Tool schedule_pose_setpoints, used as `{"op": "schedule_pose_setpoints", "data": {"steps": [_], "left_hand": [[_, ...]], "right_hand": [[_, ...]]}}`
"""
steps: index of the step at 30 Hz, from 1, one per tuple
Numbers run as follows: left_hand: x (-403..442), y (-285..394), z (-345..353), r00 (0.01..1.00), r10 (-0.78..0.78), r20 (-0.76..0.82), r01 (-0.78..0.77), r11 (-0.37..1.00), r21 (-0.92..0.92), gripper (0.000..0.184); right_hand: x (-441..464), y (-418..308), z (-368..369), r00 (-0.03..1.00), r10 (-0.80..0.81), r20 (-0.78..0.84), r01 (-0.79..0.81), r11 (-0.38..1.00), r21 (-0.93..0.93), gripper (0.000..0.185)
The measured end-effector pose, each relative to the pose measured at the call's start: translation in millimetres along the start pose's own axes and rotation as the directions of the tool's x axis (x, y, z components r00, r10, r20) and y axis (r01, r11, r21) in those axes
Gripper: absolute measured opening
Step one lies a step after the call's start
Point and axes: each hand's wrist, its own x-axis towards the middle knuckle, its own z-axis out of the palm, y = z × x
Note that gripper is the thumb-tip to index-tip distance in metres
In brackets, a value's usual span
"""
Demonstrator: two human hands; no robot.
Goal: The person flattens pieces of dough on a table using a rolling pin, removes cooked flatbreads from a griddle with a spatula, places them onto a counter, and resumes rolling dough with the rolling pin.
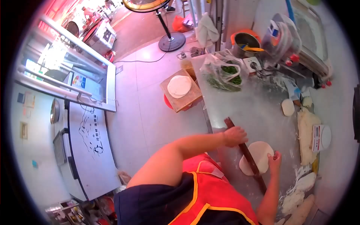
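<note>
1. Red apron (221,187) with yellow trim fills the foreground, lower left of the dough round (262,155) lying flat on a metal table (228,107).
2. Right hand (275,160), fingers curled in, touches the dough round's right edge; whether they pinch it cannot be told.
3. Left hand (235,136) lies bent over a dark rolling pin (250,159) at the dough round's upper left; whether its fingers close underneath is hidden.
4. The pin slants across the dough round, which lies between both hands.
5. Right of the dough round stands a scale (317,137), a pale slab (307,146) between them.
6. Beyond the dough round sit bagged greens (225,78); farther left, another round (179,86) rests on a wooden board (193,97).
7. Farthest beyond the dough round stands a fan (171,41).
</note>
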Motion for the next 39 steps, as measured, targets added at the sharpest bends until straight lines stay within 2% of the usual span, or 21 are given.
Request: {"op": "schedule_pose_setpoints", "data": {"steps": [2, 4, 5, 6, 8, 9, 10, 11, 13, 16, 18, 20, 22, 25, 27, 30, 32, 34, 35, 38, 39], "left_hand": [[-18.9, 15.9, -6.9, 0.996, -0.093, -0.016, 0.092, 0.995, -0.035, 0.027], [-40.4, 44.3, -16.8, 0.990, -0.131, -0.042, 0.125, 0.984, -0.123, 0.027], [-52.5, 51.3, -19.6, 0.985, -0.159, -0.072, 0.147, 0.978, -0.151, 0.027], [-60.6, 52.4, -20.9, 0.980, -0.195, -0.050, 0.183, 0.967, -0.178, 0.028], [-72.2, 59.1, -28.2, 0.977, -0.213, 0.014, 0.210, 0.945, -0.249, 0.032], [-71.8, 59.6, -23.8, 0.972, -0.227, 0.054, 0.233, 0.939, -0.252, 0.033], [-70.9, 63.4, -27.6, 0.957, -0.279, 0.086, 0.291, 0.928, -0.231, 0.033], [-69.8, 61.7, -28.9, 0.968, -0.241, 0.071, 0.251, 0.943, -0.219, 0.028], [-63.4, 54.2, -25.0, 0.983, -0.181, -0.009, 0.176, 0.962, -0.209, 0.026], [-45.3, 42.9, -30.5, 0.988, -0.154, 0.028, 0.156, 0.981, -0.115, 0.027], [-27.5, 36.3, -27.8, 0.991, -0.132, -0.017, 0.131, 0.990, -0.060, 0.027], [-14.3, 30.6, -17.9, 0.985, -0.110, -0.133, 0.109, 0.994, -0.015, 0.027], [-12.8, 32.7, -0.1, 0.978, -0.175, -0.111, 0.170, 0.984, -0.050, 0.043], [20.3, 32.3, 10.9, 0.974, -0.198, -0.113, 0.200, 0.980, 0.014, 0.056], [63.9, 12.4, 18.2, 0.980, -0.193, -0.049, 0.197, 0.976, 0.087, 0.063], [153.1, -5.5, 10.7, 0.979, -0.116, -0.170, 0.147, 0.971, 0.186, 0.061], [200.9, -21.0, 13.9, 0.958, -0.076, -0.277, 0.139, 0.966, 0.218, 0.059], [225.4, -25.8, 11.0, 0.940, -0.039, -0.340, 0.138, 0.952, 0.272, 0.057], [221.6, -22.1, 9.9, 0.925, -0.054, -0.376, 0.135, 0.971, 0.195, 0.056], [131.7, -6.1, 10.6, 0.980, -0.036, -0.194, 0.069, 0.984, 0.165, 0.058], [91.8, -2.2, 17.1, 0.990, -0.060, -0.129, 0.078, 0.987, 0.139, 0.059]], "right_hand": [[27.8, -15.9, -11.1, 0.953, 0.066, 0.295, -0.052, 0.997, -0.056, 0.035], [43.8, -19.7, -1.9, 0.884, -0.074, 0.462, 0.106, 0.993, -0.042, 0.028], [37.7, -51.7, 9.5, 0.830, -0.084, 0.552, 0.048, 0.996, 0.079, 0.037], [27.9, -95.7, 26.5, 0.846, -0.344, 0.408, 0.461, 0.856, -0.233, 0.040], [46.2, -94.7, 81.5, 0.693, -0.519, 0.500, 0.648, 0.752, -0.119, 0.046], [47.7, -133.5, 87.9, 0.662, -0.454, 0.596, 0.639, 0.757, -0.134, 0.034], [52.3, -144.2, 90.0, 0.675, -0.394, 0.623, 0.616, 0.766, -0.183, 0.042], [50.5, -127.4, 93.7, 0.696, -0.631, 0.343, 0.676, 0.737, -0.017, 0.026], [45.5, -130.8, 50.7, 0.930, -0.238, 0.280, 0.288, 0.945, -0.155, 0.027], [4.8, -51.8, 5.0, 0.969, 0.115, 0.220, -0.102, 0.992, -0.069, 0.030], [-58.7, -40.1, -24.6, 0.933, 0.301, 0.197, -0.237, 0.926, -0.293, 0.032], [-141.4, -15.7, -20.2, 0.982, 0.093, -0.167, -0.122, 0.977, -0.177, 0.033], [-200.3, -7.5, -12.4, 0.936, -0.199, -0.291, -0.004, 0.820, -0.572, 0.041], [-199.6, 6.9, 9.6, 0.906, -0.072, -0.417, -0.198, 0.800, -0.566, 0.048], [-160.6, 11.1, -5.6, 0.901, -0.070, -0.428, -0.209, 0.794, -0.571, 0.050], [-80.1, 24.9, -38.3, 0.890, 0.005, -0.457, -0.310, 0.740, -0.596, 0.052], [-40.4, 34.9, -55.4, 0.836, -0.028, -0.548, -0.366, 0.715, -0.595, 0.054], [-23.0, 41.5, -62.0, 0.800, -0.144, -0.583, -0.297, 0.749, -0.592, 0.055], [-22.1, 41.8, -65.7, 0.774, -0.204, -0.599, -0.260, 0.761, -0.595, 0.055], [-108.2, 26.5, -24.8, 0.889, -0.103, -0.447, -0.202, 0.787, -0.583, 0.055], [-147.1, 14.8, -8.7, 0.883, -0.143, -0.448, -0.140, 0.829, -0.541, 0.055]]}}
